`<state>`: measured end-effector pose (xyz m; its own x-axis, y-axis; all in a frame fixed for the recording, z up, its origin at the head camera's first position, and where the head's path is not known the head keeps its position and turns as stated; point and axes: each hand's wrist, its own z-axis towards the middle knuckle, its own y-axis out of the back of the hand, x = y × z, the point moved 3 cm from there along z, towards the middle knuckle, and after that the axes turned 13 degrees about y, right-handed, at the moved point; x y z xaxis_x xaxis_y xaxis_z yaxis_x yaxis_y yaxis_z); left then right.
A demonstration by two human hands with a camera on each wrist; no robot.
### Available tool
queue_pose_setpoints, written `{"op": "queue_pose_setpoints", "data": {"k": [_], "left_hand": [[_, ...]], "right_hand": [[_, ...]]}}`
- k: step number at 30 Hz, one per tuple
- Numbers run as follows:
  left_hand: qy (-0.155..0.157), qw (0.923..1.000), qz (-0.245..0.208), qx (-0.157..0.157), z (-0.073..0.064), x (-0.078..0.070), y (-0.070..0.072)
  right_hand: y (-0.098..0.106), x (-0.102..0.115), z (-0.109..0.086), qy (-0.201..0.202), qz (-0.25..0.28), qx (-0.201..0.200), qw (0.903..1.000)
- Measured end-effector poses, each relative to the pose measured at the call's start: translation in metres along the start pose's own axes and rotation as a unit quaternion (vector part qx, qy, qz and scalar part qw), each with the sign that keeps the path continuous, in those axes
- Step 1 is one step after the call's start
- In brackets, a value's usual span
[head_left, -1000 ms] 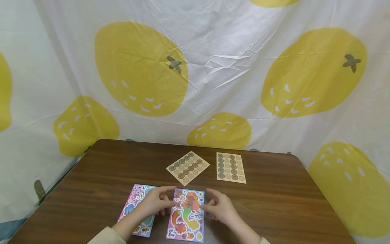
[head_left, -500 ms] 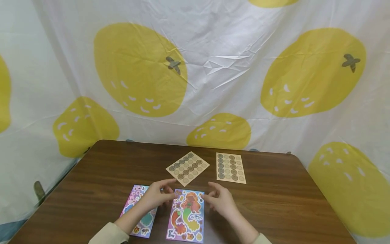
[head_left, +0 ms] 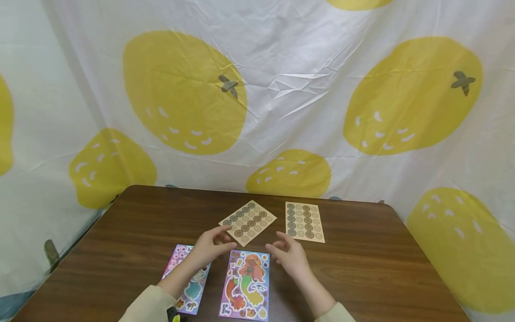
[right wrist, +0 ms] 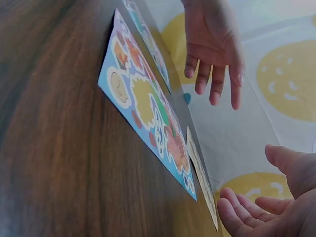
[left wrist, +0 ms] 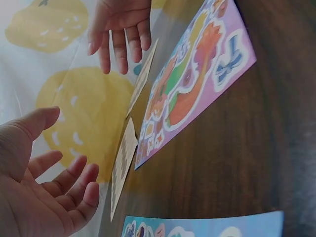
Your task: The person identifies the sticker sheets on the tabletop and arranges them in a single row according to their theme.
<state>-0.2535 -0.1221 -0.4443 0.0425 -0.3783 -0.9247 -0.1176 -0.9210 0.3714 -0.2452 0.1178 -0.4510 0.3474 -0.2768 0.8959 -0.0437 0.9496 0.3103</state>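
Note:
Both hands hover above the table, fingers relaxed and holding nothing. In the head view my left hand [head_left: 211, 247] is over the gap between two colourful sticker sheets, its index fingertip overlapping a tan card. My right hand [head_left: 291, 255] is just right of the mermaid sticker sheet [head_left: 244, 286], near that sheet's top corner. This sheet lies flat, showing a mermaid figure and tails. A second, blue and pink sticker sheet [head_left: 193, 293] lies to its left, partly hidden by my left forearm. Both palms face each other in the left wrist view, with the mermaid sheet below.
Farther back on the brown wooden table [head_left: 362, 268] lie a tan card [head_left: 248, 222] of printed circles, turned diagonally, and a similar tan card [head_left: 305, 222] set nearly straight. A white curtain [head_left: 297, 67] with yellow fruit prints hangs behind the table's back edge.
Both hands have moved away from the mermaid sheet's sides, up and toward the back of the table. The sheets and tan cards have stayed in place.

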Motion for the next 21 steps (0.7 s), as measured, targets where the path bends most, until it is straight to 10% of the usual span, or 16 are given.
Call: {"op": "queue_pose_setpoints", "data": {"k": [21], "left_hand": [[-0.012,0.9966,-0.063,-0.052,0.033,-0.002,0.005]], "right_hand": [[-0.016,-0.007,0.016,-0.049,0.077,-0.068,0.9935]]}}
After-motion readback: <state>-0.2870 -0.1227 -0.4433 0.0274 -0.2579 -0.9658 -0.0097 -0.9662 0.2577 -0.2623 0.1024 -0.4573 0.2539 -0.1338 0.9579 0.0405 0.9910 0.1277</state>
